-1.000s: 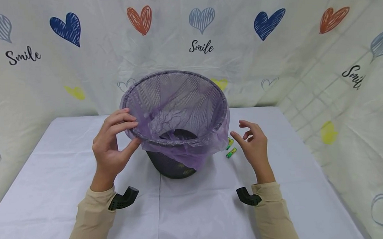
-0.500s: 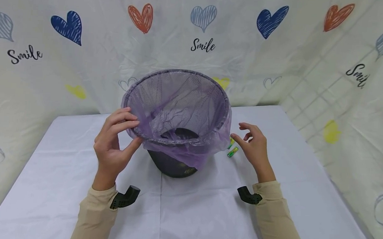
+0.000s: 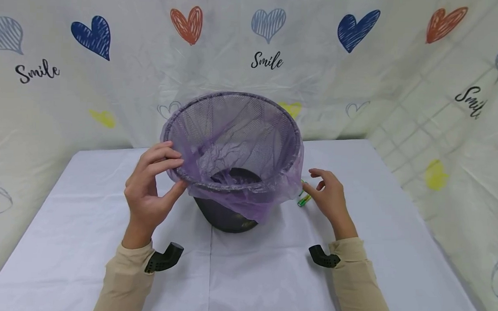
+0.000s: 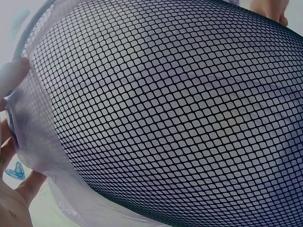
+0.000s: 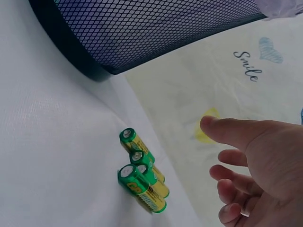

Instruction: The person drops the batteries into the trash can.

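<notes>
A black mesh wastebasket (image 3: 235,222), lined with a thin purple bag (image 3: 247,202), stands on the table, its mouth facing me. At its left side my left hand (image 3: 151,188) holds the bag-covered rim between thumb and fingers; the left wrist view shows the mesh wall (image 4: 165,104) close up, with the left thumb (image 4: 14,75) over the rim. To the right of the basket hovers my right hand (image 3: 327,197), fingers loosely bent and holding nothing. Just beyond its thumb lie several green-and-yellow batteries (image 5: 142,189), partly hidden by that hand in the head view.
A white cloth covers the table (image 3: 244,283). Behind it and along the right hangs a pale curtain (image 3: 219,58) printed with hearts and the word Smile. Each sleeved wrist carries a black camera mount, one on the left (image 3: 165,258) and one on the right (image 3: 323,256).
My right hand has dropped slightly toward the batteries, now overlapping them more in the head view. The left hand keeps its hold on the rim; the whole scene shifts slightly to the right.
</notes>
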`<state>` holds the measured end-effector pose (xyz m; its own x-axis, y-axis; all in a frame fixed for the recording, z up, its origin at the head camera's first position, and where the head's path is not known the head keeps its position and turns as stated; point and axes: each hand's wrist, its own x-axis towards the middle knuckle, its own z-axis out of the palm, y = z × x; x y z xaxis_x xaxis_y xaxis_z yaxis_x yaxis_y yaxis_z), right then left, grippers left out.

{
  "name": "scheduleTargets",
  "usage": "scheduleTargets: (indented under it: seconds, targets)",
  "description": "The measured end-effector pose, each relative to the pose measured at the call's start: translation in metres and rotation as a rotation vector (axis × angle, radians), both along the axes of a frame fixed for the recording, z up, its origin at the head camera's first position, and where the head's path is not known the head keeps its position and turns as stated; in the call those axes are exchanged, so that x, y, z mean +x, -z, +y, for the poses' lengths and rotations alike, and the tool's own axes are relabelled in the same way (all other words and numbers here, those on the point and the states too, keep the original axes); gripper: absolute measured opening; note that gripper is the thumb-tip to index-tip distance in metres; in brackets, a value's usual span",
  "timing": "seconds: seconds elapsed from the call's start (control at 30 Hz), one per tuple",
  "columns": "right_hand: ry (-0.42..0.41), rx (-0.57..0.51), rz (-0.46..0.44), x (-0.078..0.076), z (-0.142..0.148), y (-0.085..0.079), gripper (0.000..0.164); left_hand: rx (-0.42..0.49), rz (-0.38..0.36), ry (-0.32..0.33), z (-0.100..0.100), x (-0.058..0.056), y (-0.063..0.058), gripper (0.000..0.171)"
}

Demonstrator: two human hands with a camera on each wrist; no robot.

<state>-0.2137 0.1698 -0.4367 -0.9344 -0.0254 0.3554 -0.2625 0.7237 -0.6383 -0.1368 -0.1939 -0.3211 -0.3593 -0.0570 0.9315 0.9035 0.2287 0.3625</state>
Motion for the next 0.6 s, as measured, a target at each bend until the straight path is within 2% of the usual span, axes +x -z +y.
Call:
scheduleTargets:
  seconds: [0.37,0.6]
  targets:
    - [-0.005,0.044,-0.107,-0.003,0.003,0.009,0.046,0.002,0.001,-0.001,-0.001,-0.001,0.004,0.031]
    - [-0.006,0.058,-0.173,-0.004,0.004,0.014,0.047,0.008,0.012,0.007,0.002,0.001,-0.001,0.03]
